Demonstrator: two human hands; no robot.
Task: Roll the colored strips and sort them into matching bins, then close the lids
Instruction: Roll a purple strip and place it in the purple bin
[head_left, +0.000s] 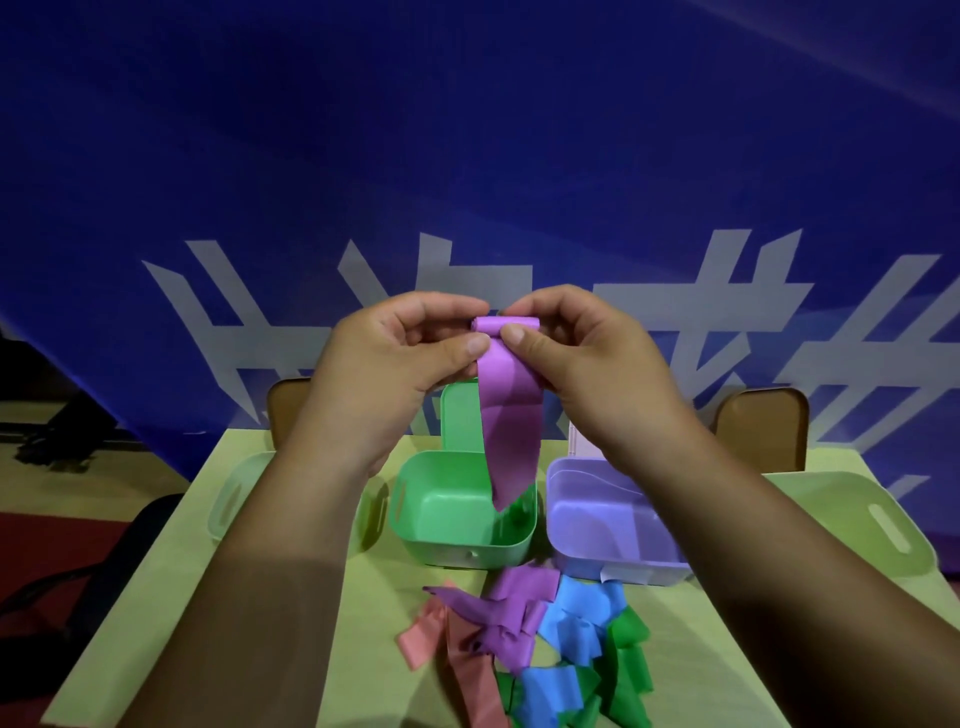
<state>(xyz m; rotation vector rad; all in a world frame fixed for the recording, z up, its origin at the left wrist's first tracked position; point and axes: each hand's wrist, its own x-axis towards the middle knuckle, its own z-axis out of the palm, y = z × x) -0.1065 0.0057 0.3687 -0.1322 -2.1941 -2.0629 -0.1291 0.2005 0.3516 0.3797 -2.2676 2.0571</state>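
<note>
Head view, purple strip (511, 415): held high above green bin (457, 551), top rolled, tail hanging free for winding.
Left hand (395, 358): pinching roll's left end.
Right hand (587, 358): pinching right end.
Purple bin (613, 556): open, awaiting roll.

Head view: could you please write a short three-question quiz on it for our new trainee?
1. True or false: the left hand and the right hand both pinch the purple strip.
2. Which bin stands just right of the green bin? A. purple bin B. red bin C. black bin
3. Fill in: the purple strip's rolled end is at its ___.
Key: 1 true; 2 A; 3 top.
</note>
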